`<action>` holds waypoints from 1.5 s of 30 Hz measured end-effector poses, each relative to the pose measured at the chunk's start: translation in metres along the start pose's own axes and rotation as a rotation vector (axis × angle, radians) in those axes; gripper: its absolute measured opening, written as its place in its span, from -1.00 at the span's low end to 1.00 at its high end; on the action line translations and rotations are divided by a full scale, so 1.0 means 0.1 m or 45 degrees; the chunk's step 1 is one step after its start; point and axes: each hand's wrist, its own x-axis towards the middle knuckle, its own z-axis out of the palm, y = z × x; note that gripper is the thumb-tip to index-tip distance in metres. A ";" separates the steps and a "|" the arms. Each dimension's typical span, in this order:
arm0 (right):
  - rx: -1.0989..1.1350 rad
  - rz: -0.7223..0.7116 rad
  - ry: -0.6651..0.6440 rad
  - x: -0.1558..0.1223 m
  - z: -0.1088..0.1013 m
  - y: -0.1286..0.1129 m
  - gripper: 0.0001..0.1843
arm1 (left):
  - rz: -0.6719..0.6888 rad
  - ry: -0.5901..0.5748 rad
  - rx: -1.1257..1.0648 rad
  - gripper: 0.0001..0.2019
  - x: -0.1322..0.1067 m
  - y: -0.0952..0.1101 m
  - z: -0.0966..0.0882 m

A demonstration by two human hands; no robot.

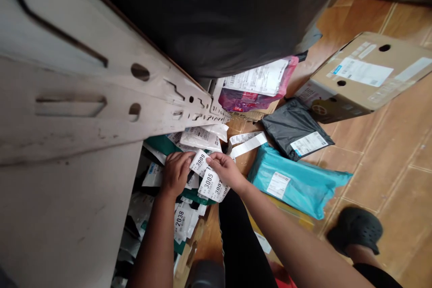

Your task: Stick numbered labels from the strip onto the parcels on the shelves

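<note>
Paper-thin hold: pinched slip 3009 (200,162) in closed left hand (175,173) fingers, gripped fanned slips (212,185) in right hand (225,170); could have lost one among heaped parcels (182,218), being loosely fanned.

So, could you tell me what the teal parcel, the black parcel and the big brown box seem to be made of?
Teal parcel: thin plastic film, slightly glossy, by its creases. Black parcel: likewise plastic, wrinkled with sheen. Brown box: matte corrugated cardboard, probably; stiff flat faces, punched holes.
</note>
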 end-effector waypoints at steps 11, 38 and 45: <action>0.026 -0.159 0.092 0.14 0.06 0.01 -0.53 | -0.336 -0.073 0.264 -0.38 0.27 0.20 -0.01; -0.214 -0.089 0.104 0.18 0.09 0.07 -0.56 | -0.374 0.203 -0.366 -0.87 0.13 0.13 0.02; -0.558 -0.168 0.304 0.22 0.21 0.07 -0.59 | -0.281 0.241 -0.029 -0.86 0.08 0.07 0.05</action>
